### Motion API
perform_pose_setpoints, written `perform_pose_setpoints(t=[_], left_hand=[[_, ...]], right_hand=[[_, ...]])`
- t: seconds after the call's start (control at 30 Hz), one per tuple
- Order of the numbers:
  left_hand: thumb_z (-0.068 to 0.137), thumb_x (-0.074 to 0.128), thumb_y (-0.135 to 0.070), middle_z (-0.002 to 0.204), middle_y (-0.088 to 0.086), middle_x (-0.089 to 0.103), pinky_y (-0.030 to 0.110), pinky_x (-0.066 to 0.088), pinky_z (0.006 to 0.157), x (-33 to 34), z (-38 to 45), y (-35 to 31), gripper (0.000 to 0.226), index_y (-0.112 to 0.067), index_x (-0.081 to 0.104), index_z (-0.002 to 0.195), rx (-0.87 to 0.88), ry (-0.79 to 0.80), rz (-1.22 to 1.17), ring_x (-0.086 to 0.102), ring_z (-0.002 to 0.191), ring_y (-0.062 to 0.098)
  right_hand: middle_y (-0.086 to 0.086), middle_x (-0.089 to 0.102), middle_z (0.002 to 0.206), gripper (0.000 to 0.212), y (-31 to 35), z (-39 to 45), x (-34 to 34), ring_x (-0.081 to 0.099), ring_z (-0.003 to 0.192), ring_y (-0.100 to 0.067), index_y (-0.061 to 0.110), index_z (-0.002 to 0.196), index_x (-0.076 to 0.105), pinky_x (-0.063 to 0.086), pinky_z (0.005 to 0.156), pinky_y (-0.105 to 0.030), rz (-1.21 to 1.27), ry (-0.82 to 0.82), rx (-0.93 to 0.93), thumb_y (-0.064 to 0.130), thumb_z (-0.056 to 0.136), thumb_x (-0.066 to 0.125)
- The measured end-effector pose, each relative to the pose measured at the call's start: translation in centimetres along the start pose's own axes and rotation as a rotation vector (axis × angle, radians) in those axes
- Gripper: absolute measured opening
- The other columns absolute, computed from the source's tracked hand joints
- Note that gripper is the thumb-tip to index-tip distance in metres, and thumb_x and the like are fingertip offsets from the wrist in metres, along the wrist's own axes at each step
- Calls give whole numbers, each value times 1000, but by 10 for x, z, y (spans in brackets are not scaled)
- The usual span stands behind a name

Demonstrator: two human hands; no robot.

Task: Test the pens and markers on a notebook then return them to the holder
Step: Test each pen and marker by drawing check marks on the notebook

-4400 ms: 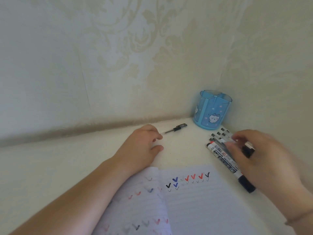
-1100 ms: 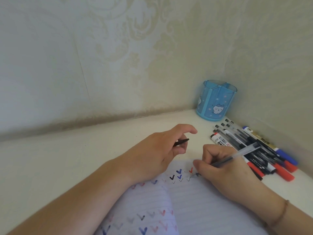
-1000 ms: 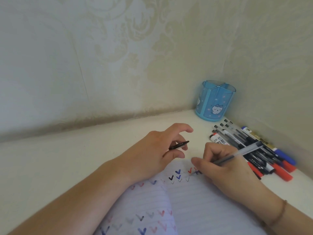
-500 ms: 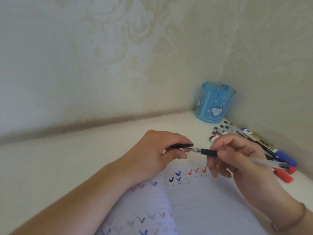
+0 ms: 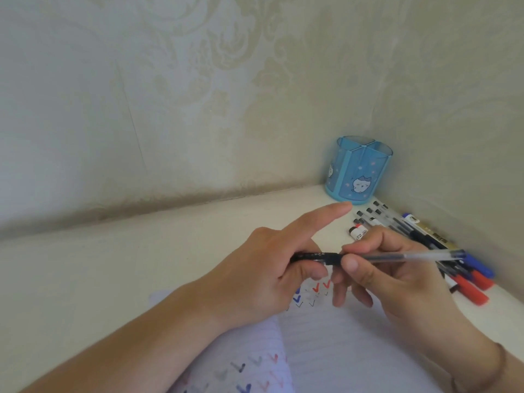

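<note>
Pale desk [image 5: 141, 265] in a wallpapered corner; notebook [image 5: 340, 341] near centre carries rows of ticks, so many are tested. Left hand [image 5: 255, 279] pinches the cap [image 5: 314, 257]; right hand [image 5: 397, 268] grips the clear pen [image 5: 411, 255], capping it. Holder [image 5: 360, 177] far right looks empty; pens and markers [image 5: 442, 251] lie beside it, none returned.

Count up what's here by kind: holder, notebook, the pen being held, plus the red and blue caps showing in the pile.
Blue holder: 1
Notebook: 1
Held pen: 1
Red caps: 2
Blue cap: 1
Total: 6. The hand hides part of the pile, so more caps may be hidden.
</note>
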State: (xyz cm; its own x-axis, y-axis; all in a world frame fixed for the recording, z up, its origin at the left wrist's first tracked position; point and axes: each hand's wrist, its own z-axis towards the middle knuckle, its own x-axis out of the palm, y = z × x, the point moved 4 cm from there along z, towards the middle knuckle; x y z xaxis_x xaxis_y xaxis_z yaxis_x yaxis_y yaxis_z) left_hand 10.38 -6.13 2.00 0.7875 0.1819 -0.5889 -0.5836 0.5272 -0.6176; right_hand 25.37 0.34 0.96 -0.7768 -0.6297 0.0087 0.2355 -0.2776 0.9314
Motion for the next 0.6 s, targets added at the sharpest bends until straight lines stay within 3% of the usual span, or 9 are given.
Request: perform_pose_setpoints(t=[0.13, 0.2, 0.27, 0.37, 0.43, 0.53, 0.6], left_hand=[[92, 60, -12, 78, -9, 69, 17, 47, 62, -4, -1, 3, 69, -44, 28, 144, -36, -27, -41, 55, 57, 4], [91, 64, -11, 78, -8, 71, 25, 53, 63, -4, -1, 6, 69, -45, 32, 142, -59, -32, -71, 60, 58, 10], [89, 68, -13, 82, -7, 73, 23, 55, 68, -1, 0, 8, 68, -43, 35, 141, -86, -9, -85, 66, 64, 11], [86, 72, -20, 88, -9, 73, 18, 53, 76, 0, 2, 8, 65, -41, 39, 138, -103, -4, -56, 70, 78, 8], [83, 74, -34, 99, -14, 70, 25, 52, 83, 0, 2, 12, 70, -48, 34, 139, -145, 51, 9, 66, 92, 5], [81, 69, -54, 110, -25, 59, 22, 47, 83, 1, -2, 23, 76, -54, 23, 140, -196, 161, 189, 55, 100, 2], [80, 66, -58, 110, -29, 54, 11, 41, 77, 1, -4, 28, 71, -54, 27, 139, -211, 213, 276, 51, 99, 1]], right_hand=[[-18, 68, 63, 30, 1, -2, 7, 62, 45, -33, 13, 75, 67, 47, 46, -16, 32, 26, -25, 37, 65, 83], [-10, 69, 63, 31, 2, -1, 9, 62, 47, -26, 20, 77, 68, 48, 48, -20, -68, 6, -43, 45, 65, 82], [0, 69, 68, 33, 2, 0, 9, 62, 53, -17, 27, 80, 69, 49, 52, -22, -201, 2, -61, 56, 66, 77], [8, 69, 90, 25, 8, 1, 5, 64, 75, -7, 33, 86, 67, 49, 59, -21, -293, 37, -143, 57, 77, 67], [4, 70, 103, 17, 18, 2, -5, 68, 89, -16, 32, 91, 61, 52, 62, -24, -265, 25, -241, 49, 88, 59], [-8, 70, 72, 21, 34, 6, -44, 62, 56, -23, 32, 107, 48, 48, 48, -24, -353, -225, -207, 40, 89, 55], [-6, 65, 61, 32, 33, 10, -77, 53, 47, -24, 37, 112, 46, 46, 47, -28, -763, -370, -60, 41, 85, 63]])
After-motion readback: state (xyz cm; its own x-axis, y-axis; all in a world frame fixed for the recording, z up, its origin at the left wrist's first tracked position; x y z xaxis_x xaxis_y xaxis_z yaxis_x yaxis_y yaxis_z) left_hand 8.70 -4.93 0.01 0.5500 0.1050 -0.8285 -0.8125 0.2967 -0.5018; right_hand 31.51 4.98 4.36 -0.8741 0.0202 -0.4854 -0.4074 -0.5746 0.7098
